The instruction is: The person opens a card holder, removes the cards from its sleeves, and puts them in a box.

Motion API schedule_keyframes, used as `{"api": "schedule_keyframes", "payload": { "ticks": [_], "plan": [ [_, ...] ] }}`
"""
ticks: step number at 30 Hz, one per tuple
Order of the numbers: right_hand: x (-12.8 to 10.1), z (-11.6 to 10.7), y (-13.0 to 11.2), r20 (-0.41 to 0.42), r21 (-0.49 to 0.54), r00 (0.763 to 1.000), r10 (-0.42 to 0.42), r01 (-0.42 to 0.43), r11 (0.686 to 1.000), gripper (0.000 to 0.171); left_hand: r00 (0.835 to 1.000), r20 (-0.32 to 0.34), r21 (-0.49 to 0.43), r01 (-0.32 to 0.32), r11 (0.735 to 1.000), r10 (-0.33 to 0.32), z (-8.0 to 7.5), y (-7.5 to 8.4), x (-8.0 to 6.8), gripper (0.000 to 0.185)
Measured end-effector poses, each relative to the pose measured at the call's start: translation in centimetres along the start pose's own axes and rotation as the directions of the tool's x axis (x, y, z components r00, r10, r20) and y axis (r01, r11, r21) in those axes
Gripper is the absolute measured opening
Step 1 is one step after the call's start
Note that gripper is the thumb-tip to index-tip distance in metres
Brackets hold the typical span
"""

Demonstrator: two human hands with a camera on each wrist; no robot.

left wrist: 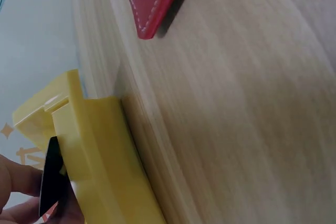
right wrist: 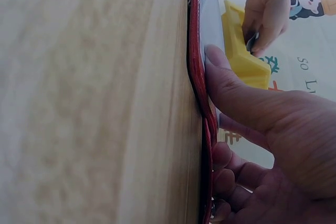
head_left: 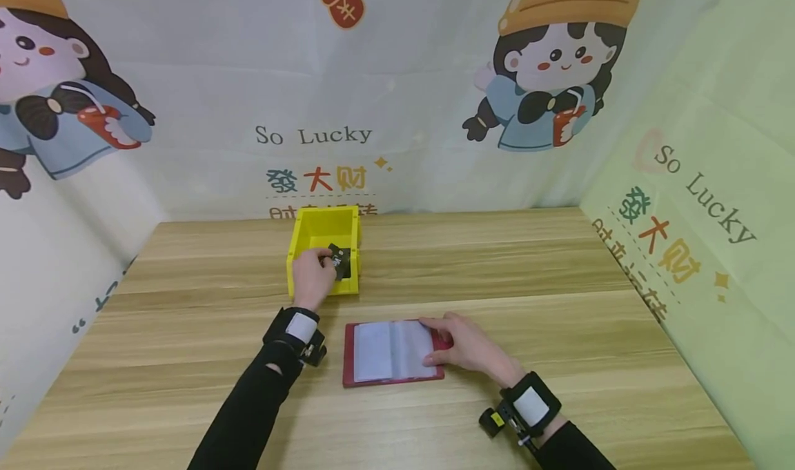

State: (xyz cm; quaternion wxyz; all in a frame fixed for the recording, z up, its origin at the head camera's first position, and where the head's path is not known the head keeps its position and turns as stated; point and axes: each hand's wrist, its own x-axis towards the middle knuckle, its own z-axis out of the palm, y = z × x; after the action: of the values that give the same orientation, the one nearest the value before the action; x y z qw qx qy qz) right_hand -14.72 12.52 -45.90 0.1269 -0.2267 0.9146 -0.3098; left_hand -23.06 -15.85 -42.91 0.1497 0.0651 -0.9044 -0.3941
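A yellow box (head_left: 298,249) stands on the wooden table, also seen as the yellow box (left wrist: 105,145) and the yellow box (right wrist: 239,51). My left hand (head_left: 313,273) is over its front part and pinches a small black card (head_left: 340,259), which shows as a dark card (left wrist: 50,179) at the box rim. A red card holder (head_left: 391,351) lies open in front of the box, its clear pockets facing up. My right hand (head_left: 462,346) rests on its right page and presses it flat, thumb on the red card holder (right wrist: 198,87).
The wooden table (head_left: 559,284) is walled by printed cloth at the back and both sides. A corner of the red holder (left wrist: 155,3) shows in the left wrist view. Both wrists carry black camera straps.
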Motion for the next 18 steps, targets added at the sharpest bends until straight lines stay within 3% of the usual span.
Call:
{"api": "schedule_keyframes", "payload": {
  "ticks": [7,13,18],
  "plan": [
    [-0.06,0.1,-0.09,-0.002,-0.011,1.0,-0.022,0.022,1.0,0.069,0.996,0.086,0.047,0.013,0.999,-0.017,0.15,0.08,0.12,0.034],
    [-0.07,0.13,-0.15,0.002,-0.005,1.0,-0.001,0.001,1.0,0.07,0.994,0.085,-0.047,0.074,0.996,-0.07,-0.1,0.39,0.31,0.037],
    [0.0,0.13,-0.17,0.007,-0.014,1.0,-0.008,0.008,1.0,0.07,0.995,0.088,0.014,0.05,0.999,-0.051,-0.07,0.33,0.25,0.037]
  ]
}}
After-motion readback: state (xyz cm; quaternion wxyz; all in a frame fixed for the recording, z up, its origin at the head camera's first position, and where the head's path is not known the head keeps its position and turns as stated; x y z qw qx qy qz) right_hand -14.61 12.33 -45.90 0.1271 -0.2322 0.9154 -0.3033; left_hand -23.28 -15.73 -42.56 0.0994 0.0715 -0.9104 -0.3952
